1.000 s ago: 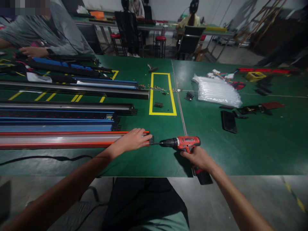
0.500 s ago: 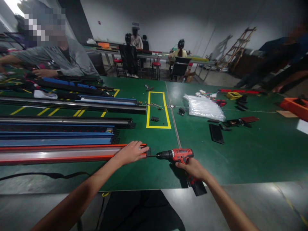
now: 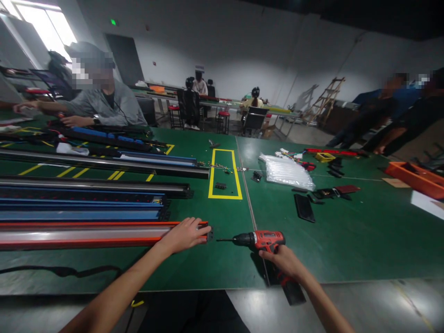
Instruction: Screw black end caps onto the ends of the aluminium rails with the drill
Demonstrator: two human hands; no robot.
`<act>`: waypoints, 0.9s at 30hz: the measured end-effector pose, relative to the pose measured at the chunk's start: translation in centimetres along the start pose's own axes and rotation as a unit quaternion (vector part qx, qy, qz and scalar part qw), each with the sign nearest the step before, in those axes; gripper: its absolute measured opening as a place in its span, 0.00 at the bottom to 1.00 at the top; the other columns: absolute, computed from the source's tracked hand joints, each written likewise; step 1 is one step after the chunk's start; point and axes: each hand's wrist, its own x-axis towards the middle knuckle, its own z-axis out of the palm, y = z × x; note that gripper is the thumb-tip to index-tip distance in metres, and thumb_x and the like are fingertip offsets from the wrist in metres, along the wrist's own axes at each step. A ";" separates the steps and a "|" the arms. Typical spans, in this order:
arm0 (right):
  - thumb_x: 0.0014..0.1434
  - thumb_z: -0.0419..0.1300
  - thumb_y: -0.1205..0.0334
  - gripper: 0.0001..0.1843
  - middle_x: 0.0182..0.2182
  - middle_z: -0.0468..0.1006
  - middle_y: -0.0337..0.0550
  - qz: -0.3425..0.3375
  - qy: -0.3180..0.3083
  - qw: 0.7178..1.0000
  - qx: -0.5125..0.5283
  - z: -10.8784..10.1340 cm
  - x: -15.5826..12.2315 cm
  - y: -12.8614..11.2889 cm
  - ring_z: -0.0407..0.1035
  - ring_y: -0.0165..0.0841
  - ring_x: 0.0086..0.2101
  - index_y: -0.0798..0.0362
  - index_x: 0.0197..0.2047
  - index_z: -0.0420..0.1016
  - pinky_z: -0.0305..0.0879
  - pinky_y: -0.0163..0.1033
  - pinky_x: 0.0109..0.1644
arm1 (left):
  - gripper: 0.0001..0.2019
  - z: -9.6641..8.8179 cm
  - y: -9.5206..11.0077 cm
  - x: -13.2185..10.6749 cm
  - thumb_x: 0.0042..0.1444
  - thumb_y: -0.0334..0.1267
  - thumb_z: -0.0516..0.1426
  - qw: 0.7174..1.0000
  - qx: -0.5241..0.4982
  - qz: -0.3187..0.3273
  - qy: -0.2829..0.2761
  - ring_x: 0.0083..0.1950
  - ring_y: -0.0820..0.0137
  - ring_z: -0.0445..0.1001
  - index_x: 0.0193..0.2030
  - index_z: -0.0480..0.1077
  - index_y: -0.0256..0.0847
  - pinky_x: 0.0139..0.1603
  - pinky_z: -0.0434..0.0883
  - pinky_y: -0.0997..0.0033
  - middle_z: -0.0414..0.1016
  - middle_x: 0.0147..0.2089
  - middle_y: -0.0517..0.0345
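Note:
My right hand (image 3: pixel 285 261) grips a red and black cordless drill (image 3: pixel 268 239) by its handle. The long bit points left and stops a short gap away from the end of a long orange-red rail (image 3: pixel 104 235). Wrapped over that end is my left hand (image 3: pixel 189 233), its fingers around the rail near a small black end cap (image 3: pixel 210 233). The rail lies flat along the front of the green table and runs out of view at the left.
Beyond it lie blue rails (image 3: pixel 83 215) and black rails (image 3: pixel 86 185). Small screws (image 3: pixel 217 165) are scattered near the yellow taped rectangle (image 3: pixel 225 198). A phone-like black slab (image 3: pixel 304 207), bubble-wrap pack (image 3: pixel 287 172) and orange bin (image 3: pixel 416 178) are to the right. A co-worker (image 3: pixel 121 104) sits across at the left.
The drill has moved right, and its bit is now apart from the rail's end cap, where it was touching or nearly so. My left hand keeps its hold. The view has tilted up.

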 end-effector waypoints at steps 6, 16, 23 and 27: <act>0.56 0.61 0.43 0.20 0.24 0.73 0.39 0.004 -0.002 1.000 0.013 0.1 0.1 0.2 0.66 0.31 0.26 0.53 0.28 0.71 0.60 0.34 0.30 | 0.18 0.0 -0.3 0.4 0.69 0.49 0.51 1.000 -0.010 -0.005 0.007 0.48 0.59 0.73 0.62 0.67 0.50 0.48 0.70 0.61 0.72 0.49 0.47; 0.57 0.61 0.43 0.21 0.24 0.76 0.42 0.007 0.028 1.000 -0.001 0.3 0.0 0.4 0.68 0.32 0.26 0.54 0.27 0.71 0.59 0.35 0.29 | 0.23 0.4 -0.1 0.7 0.67 0.47 0.56 0.998 -0.001 -0.041 0.047 0.57 0.53 0.72 0.68 0.63 0.55 0.53 0.72 0.53 0.71 0.60 0.43; 0.60 0.59 0.40 0.24 0.28 0.81 0.47 0.011 0.078 0.995 -0.057 -0.9 1.9 -0.5 0.76 0.38 0.30 0.54 0.31 0.77 0.65 0.36 0.33 | 0.26 -3.0 3.0 0.4 0.70 0.42 0.52 0.990 -0.062 -0.062 0.108 0.70 0.52 0.62 0.73 0.54 0.52 0.66 0.64 0.42 0.59 0.72 0.43; 0.62 0.55 0.38 0.28 0.29 0.82 0.55 0.041 0.089 0.986 -0.136 -2.1 3.2 -1.4 0.79 0.45 0.33 0.56 0.31 0.79 0.67 0.40 0.35 | 0.24 -8.8 8.6 -1.2 0.72 0.44 0.47 0.952 -0.272 -0.041 0.135 0.61 0.63 0.71 0.73 0.55 0.51 0.65 0.69 0.53 0.73 0.61 0.50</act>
